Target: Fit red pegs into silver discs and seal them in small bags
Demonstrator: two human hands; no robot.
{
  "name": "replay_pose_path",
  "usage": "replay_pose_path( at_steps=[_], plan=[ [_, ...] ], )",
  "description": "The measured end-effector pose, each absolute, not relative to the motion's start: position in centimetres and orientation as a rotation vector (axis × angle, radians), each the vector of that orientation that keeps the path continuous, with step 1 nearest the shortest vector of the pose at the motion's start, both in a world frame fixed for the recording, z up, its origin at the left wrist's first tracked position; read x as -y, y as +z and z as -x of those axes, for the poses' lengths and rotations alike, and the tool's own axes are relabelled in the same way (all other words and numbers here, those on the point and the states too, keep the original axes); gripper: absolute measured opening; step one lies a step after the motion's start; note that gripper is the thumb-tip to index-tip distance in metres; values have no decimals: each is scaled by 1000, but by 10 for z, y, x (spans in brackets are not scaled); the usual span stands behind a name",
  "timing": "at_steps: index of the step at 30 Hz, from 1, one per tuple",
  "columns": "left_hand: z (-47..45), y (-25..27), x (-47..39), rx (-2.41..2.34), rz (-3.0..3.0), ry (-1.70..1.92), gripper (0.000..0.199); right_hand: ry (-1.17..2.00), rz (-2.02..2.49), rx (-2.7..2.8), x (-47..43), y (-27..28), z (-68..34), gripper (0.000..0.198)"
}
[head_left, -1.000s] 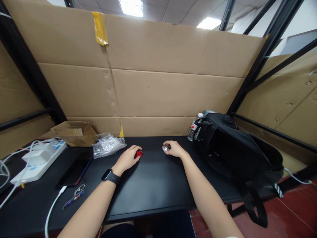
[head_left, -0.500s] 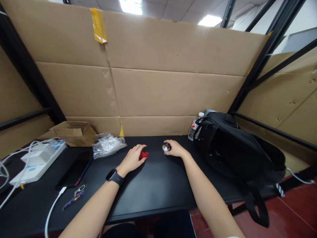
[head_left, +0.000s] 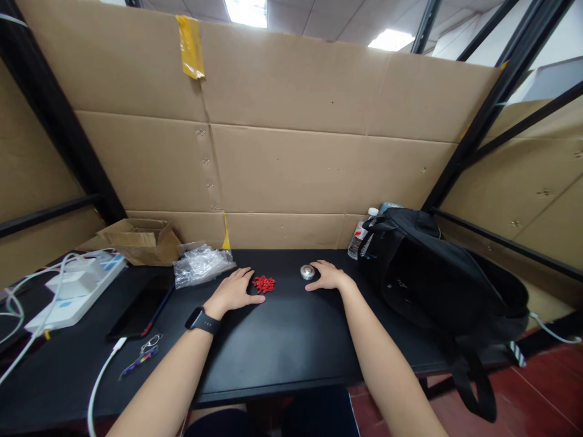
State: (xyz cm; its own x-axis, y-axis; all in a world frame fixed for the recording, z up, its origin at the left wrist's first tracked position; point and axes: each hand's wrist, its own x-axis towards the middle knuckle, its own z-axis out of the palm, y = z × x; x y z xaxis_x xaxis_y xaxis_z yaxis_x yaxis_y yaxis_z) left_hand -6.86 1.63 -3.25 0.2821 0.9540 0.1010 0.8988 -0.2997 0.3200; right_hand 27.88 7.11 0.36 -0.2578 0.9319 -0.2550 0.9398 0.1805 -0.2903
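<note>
A small heap of red pieces point(head_left: 264, 283) lies on the black table, too small to name for certain. My left hand point(head_left: 234, 291) rests just left of it, fingers and thumb apart, holding nothing. To the right sits a round, shiny metal object point(head_left: 307, 272), domed in the middle; its kind I cannot make out. My right hand point(head_left: 328, 276) is beside it with thumb and fingers spread and a gap showing between hand and metal.
At the left lie crumpled clear plastic point(head_left: 203, 266), a cardboard box point(head_left: 146, 241), a phone point(head_left: 141, 308), a keyring point(head_left: 142, 357) and a white power strip point(head_left: 77, 297). A black backpack point(head_left: 437, 279) and a water bottle point(head_left: 362, 233) stand right. Cardboard point(head_left: 291, 170) walls the back.
Both hands have opened wider. My left hand has drawn back leftward off the red pieces, and my right hand has let go of the metal object. The view has shifted slightly.
</note>
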Motion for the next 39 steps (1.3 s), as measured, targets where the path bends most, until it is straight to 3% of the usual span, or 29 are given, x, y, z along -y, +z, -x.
replay_pose_path(
  at_steps=[15, 20, 24, 30, 35, 39],
  plan=[
    [64, -32, -14, -1599, -2402, 595, 88, -645, -1907, -2494, -72, -1, -280, 102],
    [48, -18, -4, -1478, -2493, 767, 43, -609, -1913, -2569, -73, -3, -280, 102],
    [39, -14, -1, -1426, -2544, 749, 14, -628, -1791, -2835, -73, -2, -276, 83],
    [42, -13, -2, -1438, -2567, 767, 4, -608, -1769, -2989, -74, 1, -272, 45],
    [43, -11, -2, -1403, -2566, 734, 5, -572, -1817, -2958, -73, 0, -270, 46],
    [39, -9, 1, -1322, -2599, 656, 2, -543, -1801, -2941, -73, -2, -269, 37]
  ],
)
